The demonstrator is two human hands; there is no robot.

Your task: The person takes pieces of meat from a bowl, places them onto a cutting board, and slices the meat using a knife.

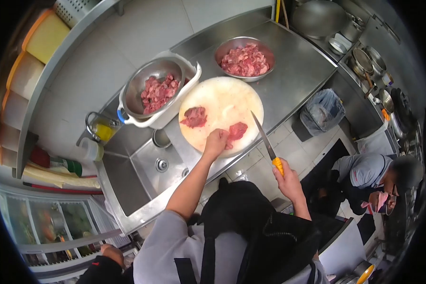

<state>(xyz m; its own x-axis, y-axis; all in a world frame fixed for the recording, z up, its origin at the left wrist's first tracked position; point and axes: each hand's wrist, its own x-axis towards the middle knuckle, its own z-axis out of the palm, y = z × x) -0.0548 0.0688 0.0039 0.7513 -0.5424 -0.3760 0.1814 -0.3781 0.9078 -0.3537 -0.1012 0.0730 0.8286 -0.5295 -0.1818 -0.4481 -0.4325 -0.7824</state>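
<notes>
On the round white cutting board [213,92] lie two pieces of raw meat. My left hand [216,143] is closed at the board's near edge, gripping the edge of the right-hand meat piece [237,130]. The other meat piece [194,117] rests on the board's left side. My right hand [288,179] is wrapped round the yellow handle of a knife [268,144]. Its long blade points up and left, with the tip over the board's right edge, apart from the meat.
Cut meat fills a steel bowl [245,77] behind the board and another steel bowl [146,116] on a white tub [194,78]. A sink [128,189] lies left. A lined bin [322,113] stands right. One person [364,175] crouches at right; another person's hand [112,253] shows lower left.
</notes>
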